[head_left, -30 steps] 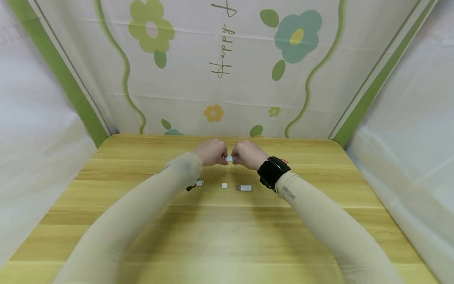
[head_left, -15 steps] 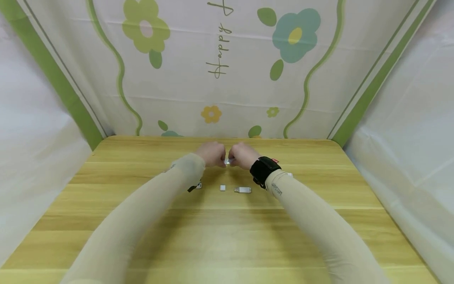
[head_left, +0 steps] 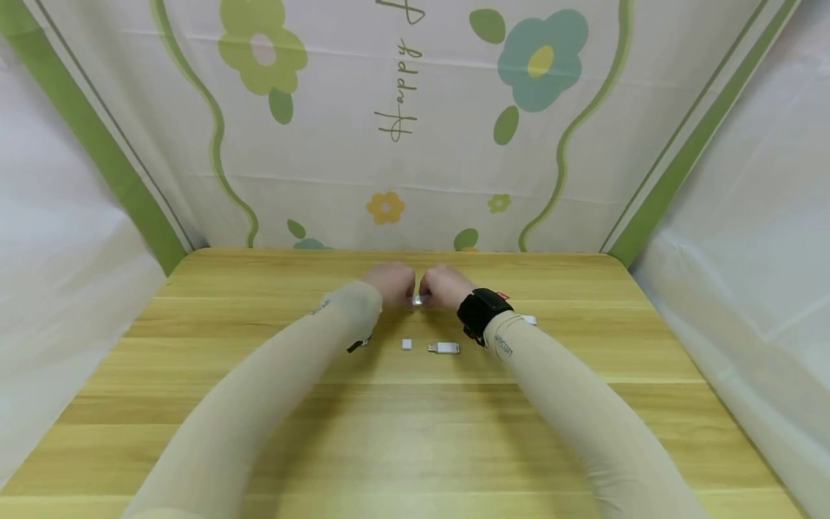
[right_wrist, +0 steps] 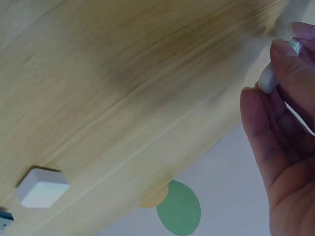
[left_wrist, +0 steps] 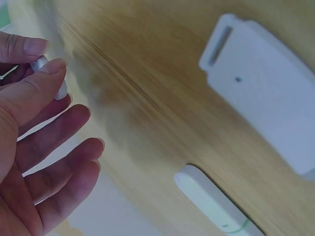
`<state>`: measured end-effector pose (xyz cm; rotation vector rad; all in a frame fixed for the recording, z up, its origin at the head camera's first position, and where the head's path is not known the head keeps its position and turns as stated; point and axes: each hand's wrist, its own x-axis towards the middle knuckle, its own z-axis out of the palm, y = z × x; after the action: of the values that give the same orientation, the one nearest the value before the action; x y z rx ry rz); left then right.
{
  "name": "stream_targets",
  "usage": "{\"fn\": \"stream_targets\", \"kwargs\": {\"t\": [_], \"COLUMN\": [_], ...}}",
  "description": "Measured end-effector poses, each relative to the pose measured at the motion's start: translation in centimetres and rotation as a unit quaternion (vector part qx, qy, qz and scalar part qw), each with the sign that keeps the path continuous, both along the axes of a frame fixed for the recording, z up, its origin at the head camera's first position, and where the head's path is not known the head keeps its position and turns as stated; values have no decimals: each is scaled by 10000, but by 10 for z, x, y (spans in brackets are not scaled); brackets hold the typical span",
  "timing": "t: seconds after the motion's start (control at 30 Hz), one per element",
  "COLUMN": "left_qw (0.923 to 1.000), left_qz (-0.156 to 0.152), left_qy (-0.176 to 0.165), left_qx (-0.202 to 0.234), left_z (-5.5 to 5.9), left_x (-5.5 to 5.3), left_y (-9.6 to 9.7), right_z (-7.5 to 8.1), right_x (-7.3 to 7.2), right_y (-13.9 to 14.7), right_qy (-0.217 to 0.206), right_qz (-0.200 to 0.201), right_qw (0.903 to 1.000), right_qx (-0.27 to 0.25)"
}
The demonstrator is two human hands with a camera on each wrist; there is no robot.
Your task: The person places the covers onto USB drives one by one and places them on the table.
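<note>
Spanning the wood-grained surface (head_left: 415, 447), a left sleeve (head_left: 259, 404) and a right sleeve (head_left: 570, 404) lead away from the viewer. Between the forearms lie a white stick with a metal plug (head_left: 446, 347) and, to its left and apart from it, a white cap (head_left: 406, 344); the left wrist view adds a slotted white stick (left_wrist: 266, 93) and a rounded white stick (left_wrist: 209, 199). Farther on, a black wristband (head_left: 483, 311) circles the right wrist. Toward the far edge, the left hand (head_left: 392, 285) and the right hand (head_left: 445, 287) hold a small white piece (head_left: 417, 300) between them, each pinching its own side (whether it is one part or two joined cannot be told). Careful work here likely calls for both pinches in one straight line, with even, light pressure and no twist, since so small a piece could slip or skew. Keeping the thumbs clear of the middle should leave any seam in sight. Behind the hands hangs a flowered curtain (head_left: 337, 130).
</note>
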<state>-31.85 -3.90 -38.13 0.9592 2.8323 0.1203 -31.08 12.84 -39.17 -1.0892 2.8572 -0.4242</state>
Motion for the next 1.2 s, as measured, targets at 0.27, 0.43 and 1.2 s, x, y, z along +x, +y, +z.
{"fn": "stream_targets", "kwargs": {"t": [0.27, 0.43, 1.2], "left_qw": [9990, 9977, 9978], "left_qz": [-122, -210, 212], "left_qy": [308, 465, 46], "left_qx": [-305, -441, -619], "left_z": [-6, -5, 6], "left_x": [1, 6, 26], "left_y": [-4, -8, -5], "right_z": [-4, -7, -5], "right_x": [0, -1, 6], "right_y": [-6, -12, -8], "right_qy": [-164, -150, -504], "right_qz": [-26, 14, 17], "right_qw": [9998, 9995, 9983], "right_qx": [85, 289, 305]}}
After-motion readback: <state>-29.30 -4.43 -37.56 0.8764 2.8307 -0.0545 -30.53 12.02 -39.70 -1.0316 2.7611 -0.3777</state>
